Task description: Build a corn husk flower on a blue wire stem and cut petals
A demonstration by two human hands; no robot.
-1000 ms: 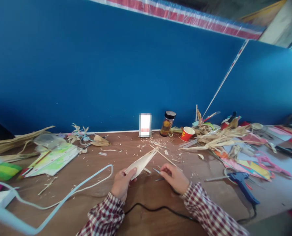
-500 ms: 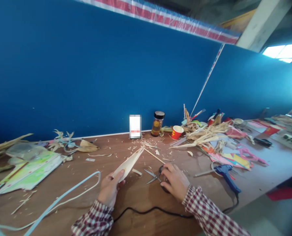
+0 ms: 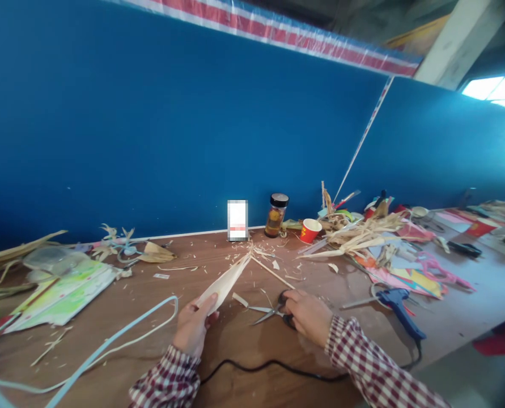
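My left hand (image 3: 191, 326) pinches a pale, flat strip of corn husk (image 3: 225, 285) between thumb and fingers. The husk tapers away from me to a narrow tip near the middle of the table. My right hand (image 3: 309, 314) has its fingers closed around the dark handles of a pair of scissors (image 3: 264, 315). Their metal blades are parted and point left, below the husk and apart from it. Beyond the scissors lies a thin straw-coloured stick (image 3: 272, 272), its near end close to my right fingers.
A blue glue gun (image 3: 400, 309) lies at the right, its black cord (image 3: 269, 362) crossing in front of me. Husk scraps surround a jar (image 3: 276, 215) and a red paper cup (image 3: 310, 230). A pale blue cable (image 3: 120, 328) and painted card (image 3: 71, 292) lie left.
My right hand has closed on the scissors' handles and turned the blades slightly. My left hand keeps its hold on the husk. The view has shifted a little.
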